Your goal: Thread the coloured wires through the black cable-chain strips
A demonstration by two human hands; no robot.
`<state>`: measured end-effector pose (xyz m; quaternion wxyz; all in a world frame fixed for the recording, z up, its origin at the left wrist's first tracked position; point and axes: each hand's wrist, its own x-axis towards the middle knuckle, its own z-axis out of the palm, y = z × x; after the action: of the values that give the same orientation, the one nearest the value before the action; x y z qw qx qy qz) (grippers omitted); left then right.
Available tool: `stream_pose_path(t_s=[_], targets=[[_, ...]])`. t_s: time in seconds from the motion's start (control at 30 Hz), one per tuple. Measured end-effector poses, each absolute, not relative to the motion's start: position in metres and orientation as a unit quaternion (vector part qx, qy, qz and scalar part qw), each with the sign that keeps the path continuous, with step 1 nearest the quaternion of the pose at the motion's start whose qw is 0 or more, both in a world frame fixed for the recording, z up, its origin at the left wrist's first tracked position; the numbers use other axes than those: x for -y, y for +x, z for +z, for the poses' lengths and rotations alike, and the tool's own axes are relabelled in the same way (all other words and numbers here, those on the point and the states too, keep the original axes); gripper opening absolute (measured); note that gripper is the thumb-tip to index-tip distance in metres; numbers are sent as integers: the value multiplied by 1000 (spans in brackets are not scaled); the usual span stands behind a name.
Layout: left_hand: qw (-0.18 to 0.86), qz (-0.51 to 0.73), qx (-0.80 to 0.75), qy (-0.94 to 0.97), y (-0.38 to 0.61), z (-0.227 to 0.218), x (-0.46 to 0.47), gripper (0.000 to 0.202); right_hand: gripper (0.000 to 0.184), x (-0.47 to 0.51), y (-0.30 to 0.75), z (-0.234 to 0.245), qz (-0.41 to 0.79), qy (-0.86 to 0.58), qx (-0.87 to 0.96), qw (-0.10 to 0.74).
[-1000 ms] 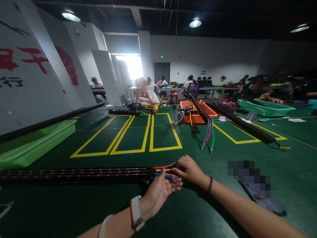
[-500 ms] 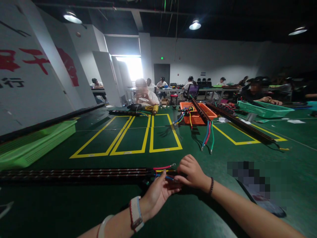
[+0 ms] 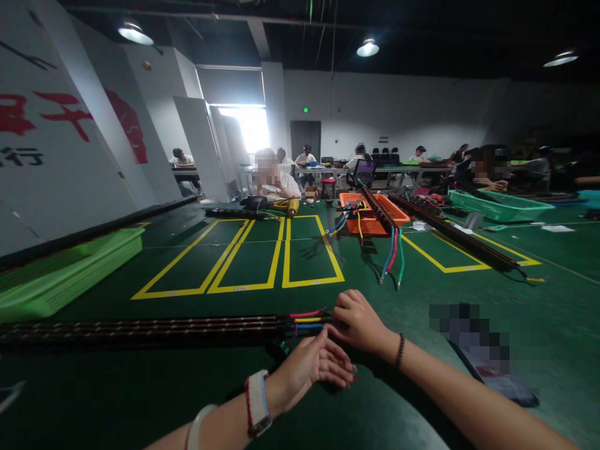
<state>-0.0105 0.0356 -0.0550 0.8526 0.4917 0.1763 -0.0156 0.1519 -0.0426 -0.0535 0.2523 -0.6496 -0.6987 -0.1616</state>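
Showing its fingers stretched out, the left hand (image 3: 314,369) is open and holds nothing, just beside the coloured wires (image 3: 307,320). These wires come out of the right end of a long dark rail (image 3: 140,330) on the green table (image 3: 140,400). The right hand (image 3: 360,322) is curled at the wire tips; whether it pinches them, I cannot tell. Farther away stands an orange basket (image 3: 398,215).

Dim hall. Ceiling lamps (image 3: 368,48) and a glaring window (image 3: 253,125) give the light. Edges bend strongly; distant figures look soft.
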Motion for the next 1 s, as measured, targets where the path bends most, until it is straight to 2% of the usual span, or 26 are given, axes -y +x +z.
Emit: stream_pose_path(t_s=[0.2, 0.43, 0.57, 0.67, 0.77, 1.0], targets=[[833, -11, -166, 527, -13, -56, -32, 44, 21, 42, 150, -56, -59, -697, 648, 300], [833, -12, -167, 528, -12, -52, -32, 48, 47, 38, 154, -64, 42, -687, 641, 341], [832, -13, -157, 533, -12, -50, -30, 46, 47, 34, 152, -64, 118, -677, 616, 386], [838, -11, -155, 523, -11, -52, -30, 42, 48, 28, 148, -63, 154, -695, 586, 387], [855, -7, -159, 493, -9, -55, -31, 38, 39, 22, 146, -62, 145, -706, 598, 352], [902, -43, -165, 396, -6, -57, -42, 54, 15, 19, 143, -66, 51, -694, 644, 317]])
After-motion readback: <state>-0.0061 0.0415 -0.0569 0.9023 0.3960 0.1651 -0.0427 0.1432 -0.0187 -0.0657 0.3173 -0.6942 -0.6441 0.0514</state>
